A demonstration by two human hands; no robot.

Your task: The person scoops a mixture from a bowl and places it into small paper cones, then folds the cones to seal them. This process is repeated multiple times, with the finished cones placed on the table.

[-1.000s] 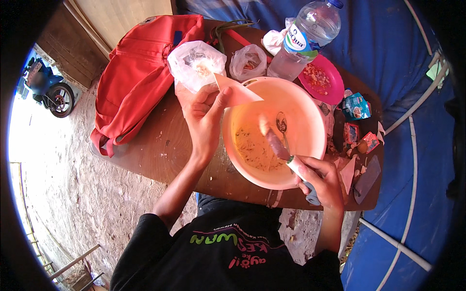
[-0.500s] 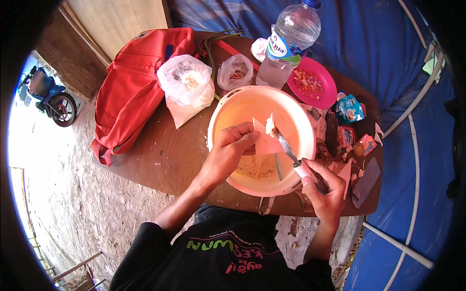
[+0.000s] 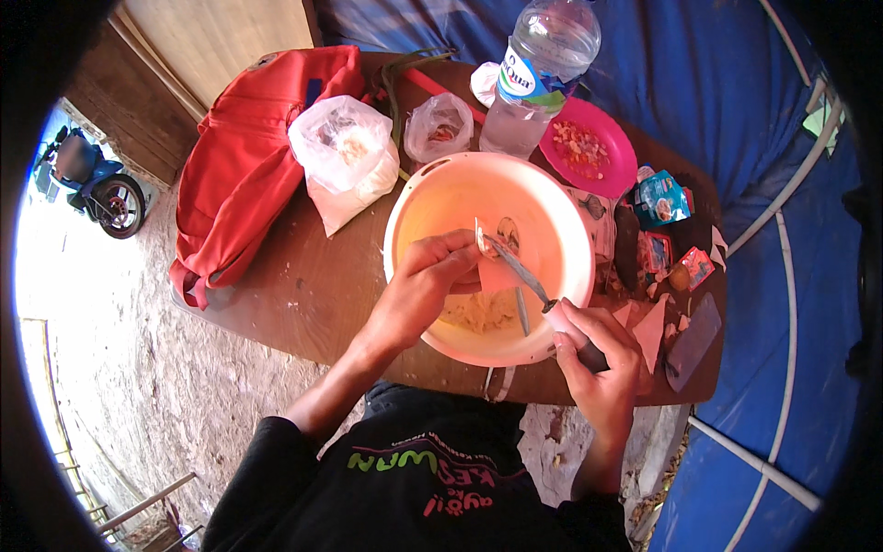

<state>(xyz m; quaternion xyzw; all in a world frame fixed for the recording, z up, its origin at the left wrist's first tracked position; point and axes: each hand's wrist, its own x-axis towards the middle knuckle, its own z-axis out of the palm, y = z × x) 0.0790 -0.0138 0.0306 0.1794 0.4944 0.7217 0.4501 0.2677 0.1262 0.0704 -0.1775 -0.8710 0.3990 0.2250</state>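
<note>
A large orange plastic bowl [image 3: 441,198] sits on a brown wooden table [image 3: 303,285], with pale food at its bottom [image 3: 474,313]. My left hand [image 3: 423,285] reaches over the bowl's near rim and holds a small pinkish sachet [image 3: 497,271] above the food. My right hand [image 3: 593,354] grips the pale handle of a metal spoon [image 3: 520,271], whose tip meets the sachet near my left fingers.
A red bag [image 3: 248,166] lies at the table's left. Behind the bowl are two clear plastic bags [image 3: 345,156], a water bottle [image 3: 538,74] and a pink plate of food [image 3: 589,147]. Small packets [image 3: 662,248] clutter the right side. Blue tarp [image 3: 736,110] lies beyond.
My left hand moved from the plastic bag at the back into the bowl, carrying the sachet. The spoon has come up to the sachet.
</note>
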